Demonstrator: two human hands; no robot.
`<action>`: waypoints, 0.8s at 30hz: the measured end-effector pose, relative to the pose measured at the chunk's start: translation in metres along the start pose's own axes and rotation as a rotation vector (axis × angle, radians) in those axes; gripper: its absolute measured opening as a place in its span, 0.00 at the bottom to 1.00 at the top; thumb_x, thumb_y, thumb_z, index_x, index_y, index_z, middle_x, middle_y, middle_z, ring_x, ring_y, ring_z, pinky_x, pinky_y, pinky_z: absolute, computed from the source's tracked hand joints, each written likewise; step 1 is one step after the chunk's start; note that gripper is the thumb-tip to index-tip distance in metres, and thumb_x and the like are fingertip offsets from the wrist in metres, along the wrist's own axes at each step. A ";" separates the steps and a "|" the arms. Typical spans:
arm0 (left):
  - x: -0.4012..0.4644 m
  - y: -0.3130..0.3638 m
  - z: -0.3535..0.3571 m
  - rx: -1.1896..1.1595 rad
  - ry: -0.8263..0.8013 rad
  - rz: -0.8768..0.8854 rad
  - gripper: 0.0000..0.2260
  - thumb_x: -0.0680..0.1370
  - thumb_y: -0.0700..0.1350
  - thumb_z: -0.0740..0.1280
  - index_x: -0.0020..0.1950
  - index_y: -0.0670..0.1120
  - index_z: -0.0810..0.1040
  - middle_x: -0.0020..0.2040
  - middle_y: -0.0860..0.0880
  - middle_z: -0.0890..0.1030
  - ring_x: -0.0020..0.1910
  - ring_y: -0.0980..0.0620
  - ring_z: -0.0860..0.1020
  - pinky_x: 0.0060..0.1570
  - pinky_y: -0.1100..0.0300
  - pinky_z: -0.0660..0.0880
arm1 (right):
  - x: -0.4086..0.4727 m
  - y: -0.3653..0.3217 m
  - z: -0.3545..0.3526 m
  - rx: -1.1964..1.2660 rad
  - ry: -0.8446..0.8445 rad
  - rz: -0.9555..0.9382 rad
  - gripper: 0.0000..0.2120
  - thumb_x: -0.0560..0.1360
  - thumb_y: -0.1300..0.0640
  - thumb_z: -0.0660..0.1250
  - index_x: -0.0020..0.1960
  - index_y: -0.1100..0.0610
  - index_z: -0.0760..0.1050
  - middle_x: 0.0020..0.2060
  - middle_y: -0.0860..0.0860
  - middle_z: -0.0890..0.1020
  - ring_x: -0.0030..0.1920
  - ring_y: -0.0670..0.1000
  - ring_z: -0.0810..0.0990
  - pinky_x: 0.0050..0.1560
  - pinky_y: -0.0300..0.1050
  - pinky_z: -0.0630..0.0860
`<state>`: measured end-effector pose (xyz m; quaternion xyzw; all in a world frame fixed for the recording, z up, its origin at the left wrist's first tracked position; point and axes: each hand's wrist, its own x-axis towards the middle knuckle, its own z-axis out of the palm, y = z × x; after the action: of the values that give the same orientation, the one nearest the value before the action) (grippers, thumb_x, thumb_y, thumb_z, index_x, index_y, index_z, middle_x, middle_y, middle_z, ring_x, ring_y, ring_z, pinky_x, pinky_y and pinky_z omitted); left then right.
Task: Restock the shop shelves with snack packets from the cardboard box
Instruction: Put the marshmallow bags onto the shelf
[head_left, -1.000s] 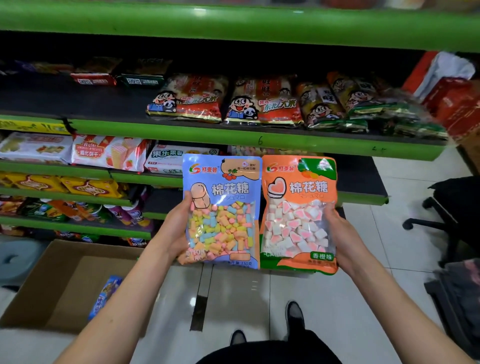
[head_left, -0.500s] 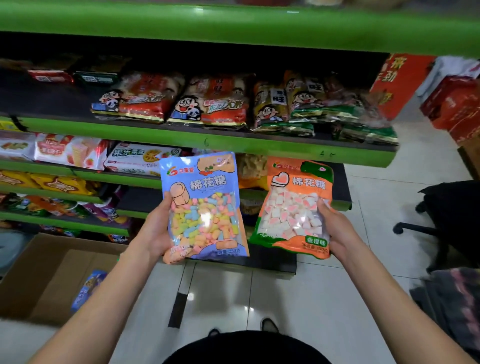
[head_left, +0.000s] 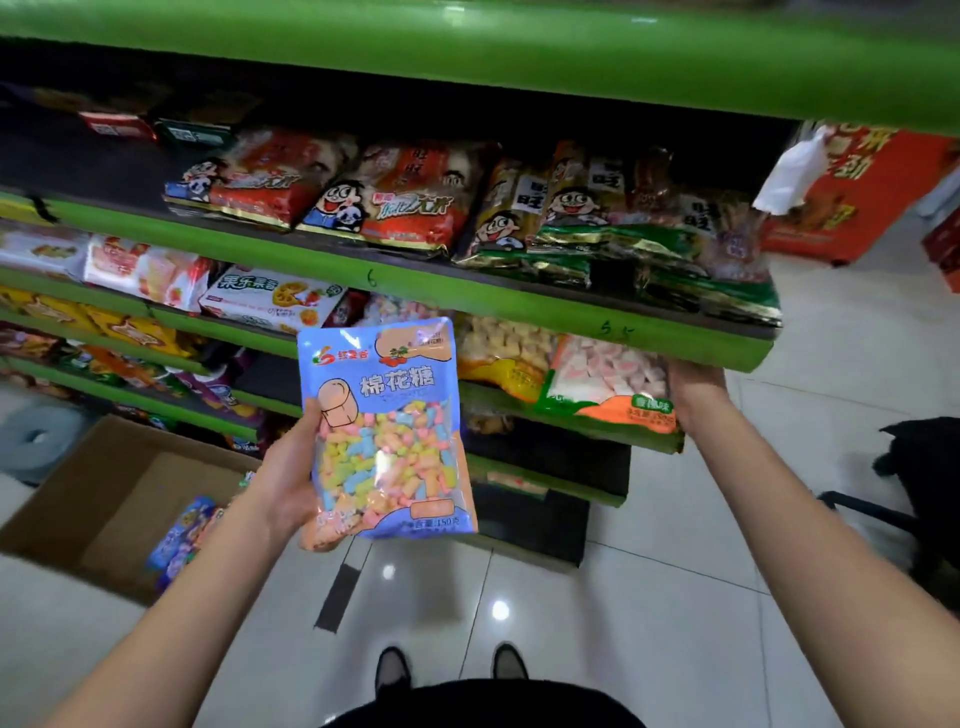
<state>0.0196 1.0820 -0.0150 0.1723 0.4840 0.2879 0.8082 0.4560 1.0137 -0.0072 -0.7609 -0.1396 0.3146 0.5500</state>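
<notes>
Two marshmallow packets are in play, one in each hand. Nearest the person, the left hand (head_left: 283, 480) grips the blue packet (head_left: 387, 431) by its lower left edge, thumb over the front and the rest of the fingers hidden behind it. The packet stands upright in the air in front of the shelves, long axis vertical, printed face toward the camera and its sealed top pointing up. It looks light and soft: a thin glossy film pouch filled with loose, squashy pieces, likely to sag if held by a corner and a little slippery, so an edge pinch low on the side or a flat palm beneath seems the safest hold.

Further out, the right hand (head_left: 693, 389) holds the right edge of the orange packet (head_left: 610, 387), which lies nearly flat on the green shelf (head_left: 571, 421), long axis running into the shelf, bottom seam toward the aisle and top hidden beneath the shelf above. How its fingers curl cannot be told; only the back of the hand shows. It sits just beside a yellow packet (head_left: 501, 356).

On the floor to the left, the cardboard box (head_left: 104, 499) holds more packets.
</notes>
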 end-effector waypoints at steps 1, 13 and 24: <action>-0.002 0.000 -0.002 0.004 0.023 0.006 0.27 0.80 0.66 0.57 0.68 0.50 0.79 0.65 0.42 0.81 0.63 0.35 0.79 0.68 0.34 0.68 | 0.009 0.000 0.002 -0.140 -0.015 -0.041 0.12 0.81 0.61 0.64 0.64 0.62 0.74 0.63 0.58 0.80 0.50 0.52 0.82 0.48 0.36 0.78; 0.000 0.003 0.006 -0.012 0.022 0.030 0.27 0.80 0.67 0.56 0.67 0.50 0.80 0.64 0.43 0.82 0.61 0.36 0.81 0.58 0.38 0.77 | -0.006 0.045 0.006 -1.159 -0.226 -0.472 0.28 0.78 0.35 0.57 0.76 0.41 0.63 0.78 0.49 0.63 0.78 0.58 0.57 0.76 0.56 0.52; 0.008 -0.005 0.028 0.027 0.004 0.025 0.27 0.79 0.66 0.58 0.66 0.50 0.81 0.64 0.43 0.82 0.61 0.36 0.81 0.56 0.37 0.78 | -0.003 0.056 0.014 -1.210 -0.331 -0.497 0.30 0.80 0.35 0.56 0.79 0.38 0.53 0.81 0.45 0.52 0.80 0.59 0.46 0.77 0.63 0.50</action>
<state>0.0491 1.0836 -0.0100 0.1888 0.4874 0.2919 0.8010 0.4379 1.0025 -0.0609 -0.8221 -0.5446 0.1572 0.0542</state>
